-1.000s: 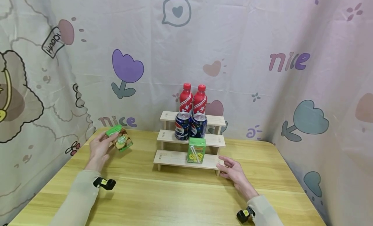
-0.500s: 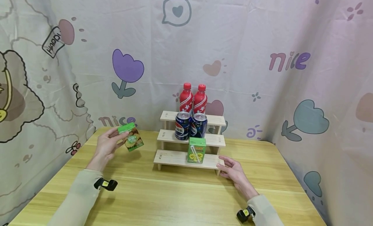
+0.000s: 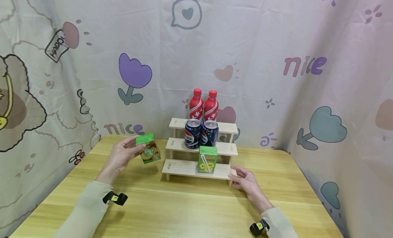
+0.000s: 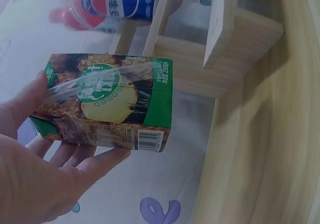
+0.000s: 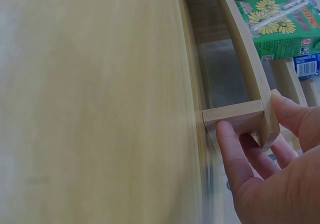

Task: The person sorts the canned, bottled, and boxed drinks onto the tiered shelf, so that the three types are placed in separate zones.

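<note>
My left hand (image 3: 122, 156) pinches a green and brown juice box (image 3: 149, 151) by its upper end, tilted and raised left of the wooden tiered shelf (image 3: 181, 165). In the left wrist view, the juice box (image 4: 112, 94) shows pineapple pictures and a wrapped straw, with the thumb on one side and fingers on the other. My right hand (image 3: 247, 181) grips the right end of the lowest tier. Seen from the right wrist, the thumb lies on the board's top and the fingers reach around the end support. A green carton with yellow flowers (image 3: 207, 159) stands on that tier.
Two blue cola cans, a left one (image 3: 192, 135) and a right one (image 3: 209, 135), stand on the middle tier. Behind them are two red bottles (image 3: 196, 105) on the top tier. A patterned curtain (image 3: 258, 33) hangs behind the wooden table (image 3: 172, 210).
My left hand has carried the juice box rightward, closer to the shelf, and the box has become more upright. The right hand has stayed at the shelf's end.
</note>
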`<state>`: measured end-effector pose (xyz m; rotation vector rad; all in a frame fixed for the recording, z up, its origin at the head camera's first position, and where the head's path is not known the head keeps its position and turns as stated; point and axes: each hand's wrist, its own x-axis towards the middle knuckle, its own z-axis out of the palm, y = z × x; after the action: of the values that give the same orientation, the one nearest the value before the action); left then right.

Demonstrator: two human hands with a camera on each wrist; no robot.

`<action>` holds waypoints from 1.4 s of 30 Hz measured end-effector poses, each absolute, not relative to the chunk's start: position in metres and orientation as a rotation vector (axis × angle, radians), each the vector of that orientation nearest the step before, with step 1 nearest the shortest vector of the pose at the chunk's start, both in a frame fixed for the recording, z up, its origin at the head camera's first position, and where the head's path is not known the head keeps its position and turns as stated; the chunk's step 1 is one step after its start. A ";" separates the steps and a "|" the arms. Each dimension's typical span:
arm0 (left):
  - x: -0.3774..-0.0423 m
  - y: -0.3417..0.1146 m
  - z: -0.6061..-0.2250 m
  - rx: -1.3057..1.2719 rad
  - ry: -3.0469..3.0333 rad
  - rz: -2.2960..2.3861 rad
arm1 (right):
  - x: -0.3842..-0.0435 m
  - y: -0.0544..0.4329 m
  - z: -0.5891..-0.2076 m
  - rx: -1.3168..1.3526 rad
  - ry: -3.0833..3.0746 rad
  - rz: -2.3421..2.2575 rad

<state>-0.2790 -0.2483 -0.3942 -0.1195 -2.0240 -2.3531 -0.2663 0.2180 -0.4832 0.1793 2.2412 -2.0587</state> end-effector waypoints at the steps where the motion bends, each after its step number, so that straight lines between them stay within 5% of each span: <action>1: -0.279 -0.247 -0.395 -0.126 -2.047 -2.336 | -0.266 0.218 -0.484 0.181 2.239 -2.061; 42: -0.287 -0.162 -0.411 -0.402 -2.382 -2.090 | -0.267 0.219 -0.481 0.188 2.231 -2.061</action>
<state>-0.2866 -0.1617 -0.4107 -0.4016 -2.3819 -2.0903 -0.2670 0.2186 -0.4813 0.1885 2.2312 -2.0607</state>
